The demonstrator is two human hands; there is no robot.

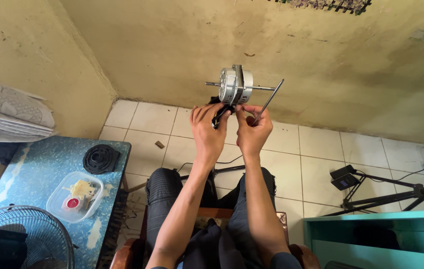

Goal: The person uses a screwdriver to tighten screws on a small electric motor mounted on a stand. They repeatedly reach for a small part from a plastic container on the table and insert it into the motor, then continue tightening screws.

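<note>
I hold a silver fan motor [235, 85] up in front of me, its shaft sticking out on both sides. My left hand [207, 129] grips its underside, where black and yellow wires [218, 115] hang down. My right hand [253, 130] pinches the motor's lower edge and also holds a thin screwdriver [268, 102], whose blade slants up to the right past the shaft.
A blue table [28, 179] at left carries a black round fan part [100, 158] and a clear plastic tub [75, 196] of small parts. A wire fan guard [20, 238] lies at bottom left. A black tripod [386, 192] lies on the tiled floor; a teal shelf [376, 234] stands at right.
</note>
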